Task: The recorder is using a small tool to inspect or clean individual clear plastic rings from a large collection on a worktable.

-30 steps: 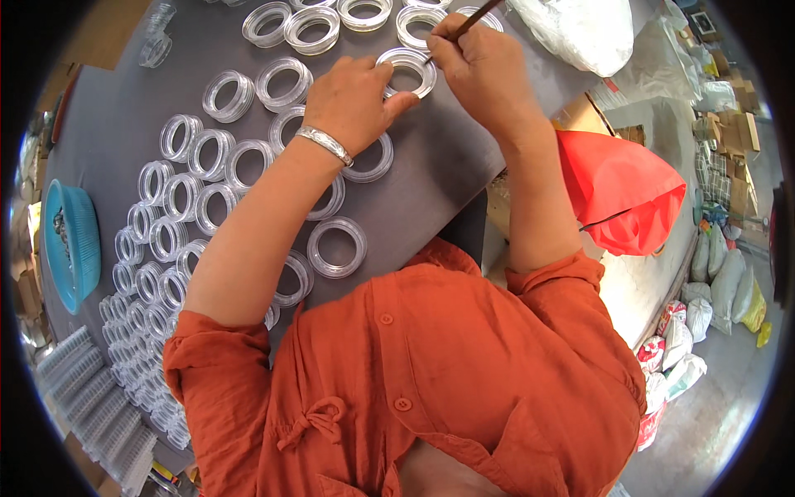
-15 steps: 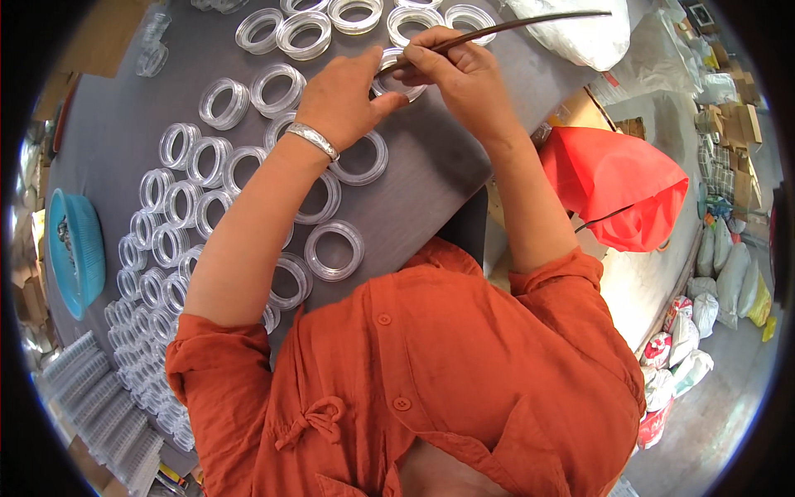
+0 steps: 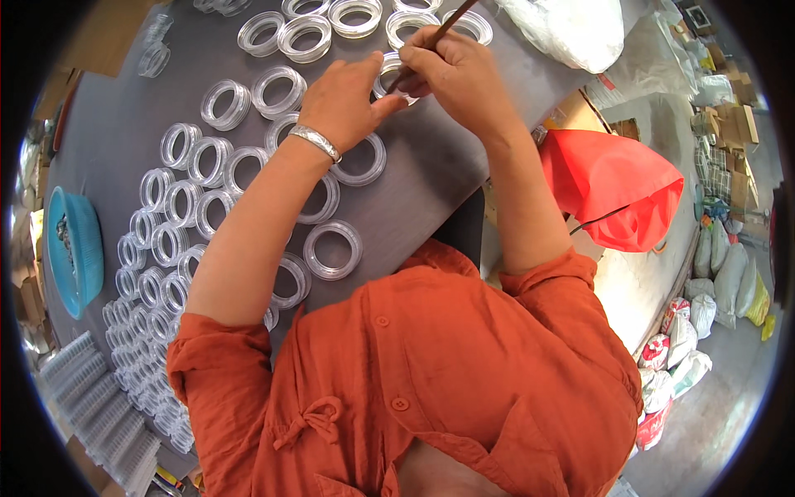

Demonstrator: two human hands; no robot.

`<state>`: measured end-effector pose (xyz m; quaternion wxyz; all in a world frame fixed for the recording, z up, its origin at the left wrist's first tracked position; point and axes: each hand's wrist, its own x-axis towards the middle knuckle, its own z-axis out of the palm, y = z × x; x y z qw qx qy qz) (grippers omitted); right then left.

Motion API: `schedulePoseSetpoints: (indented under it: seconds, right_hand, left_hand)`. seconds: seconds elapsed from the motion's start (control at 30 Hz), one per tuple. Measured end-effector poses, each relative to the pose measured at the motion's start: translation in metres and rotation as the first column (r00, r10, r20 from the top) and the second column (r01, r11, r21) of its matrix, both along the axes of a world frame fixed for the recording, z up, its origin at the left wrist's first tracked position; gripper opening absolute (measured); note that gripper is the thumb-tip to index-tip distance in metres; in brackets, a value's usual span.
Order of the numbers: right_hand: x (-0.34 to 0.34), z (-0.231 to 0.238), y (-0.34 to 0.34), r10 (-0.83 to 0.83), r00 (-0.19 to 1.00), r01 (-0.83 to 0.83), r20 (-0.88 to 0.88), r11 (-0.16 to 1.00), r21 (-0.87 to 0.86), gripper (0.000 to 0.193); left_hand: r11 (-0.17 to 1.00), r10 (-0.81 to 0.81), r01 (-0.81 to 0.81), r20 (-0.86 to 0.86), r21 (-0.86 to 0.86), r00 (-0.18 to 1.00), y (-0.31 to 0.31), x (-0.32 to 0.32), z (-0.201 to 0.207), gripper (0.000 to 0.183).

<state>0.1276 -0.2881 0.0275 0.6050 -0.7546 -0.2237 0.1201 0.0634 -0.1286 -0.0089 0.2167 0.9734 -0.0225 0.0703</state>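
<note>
My right hand [image 3: 462, 81] is closed on a thin dark brown strip [image 3: 451, 23]. The strip slants up and right from between thumb and fingers, its lower end at a clear plastic ring [image 3: 383, 81]. On that ring's left side is my left hand [image 3: 341, 99], wearing a silver bracelet [image 3: 316, 142]. Its thumb and forefinger are spread along the ring's edge and seem to touch it; the other fingers are hidden. Much of the ring is covered by my hands. Around them, more clear rings [image 3: 333, 249] lie on the dark grey table [image 3: 418, 186].
Rows of clear rings reach down the table's left side beside stacked clear plastic pieces [image 3: 91, 406]. A blue basket [image 3: 87, 248] stands at the far left. A white plastic bag [image 3: 571, 33] lies at the back right. Red fabric [image 3: 613, 186] hangs beyond the table's right edge.
My right hand has tilted the brown strip more upright, and its upper end has swung away from the right. My left hand has hardly moved.
</note>
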Motion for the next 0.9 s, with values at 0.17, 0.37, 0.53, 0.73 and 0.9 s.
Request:
schedulePoseSetpoints:
  seconds: [0.17, 0.37, 0.53, 0.73, 0.9]
  right_hand:
    - [0.004, -0.025, 0.004, -0.178, 0.978, 0.158, 0.113, 0.974, 0.162, 0.02]
    - [-0.012, -0.007, -0.012, -0.185, 0.813, 0.339, 0.553, 0.922, -0.189, 0.02]
    - [-0.005, -0.014, -0.017, 0.323, 0.441, 0.406, 0.838, 0.761, -0.507, 0.022]
    - [0.02, -0.062, 0.008, -0.059, 0.81, 0.224, 0.583, 0.95, -0.216, 0.023]
    - [-0.014, -0.023, -0.007, -0.264, 0.794, 0.328, 0.548, 0.945, -0.02, 0.016]
  left_hand:
    - [1.0, 0.0, 0.0, -0.005, -0.007, 1.0, 0.002, -0.002, 0.0, 0.071]
    - [0.999, -0.002, 0.004, -0.07, 0.032, 0.998, 0.002, -0.005, 0.009, 0.071]
    - [1.0, -0.021, 0.02, -0.064, -0.01, 0.998, -0.001, 0.002, 0.006, 0.06]
    - [0.994, -0.096, 0.094, -0.032, -0.061, 0.995, 0.001, 0.015, -0.015, 0.065]
    - [0.992, 0.005, -0.005, 0.003, 0.124, 1.0, -0.01, 0.011, -0.009, 0.068]
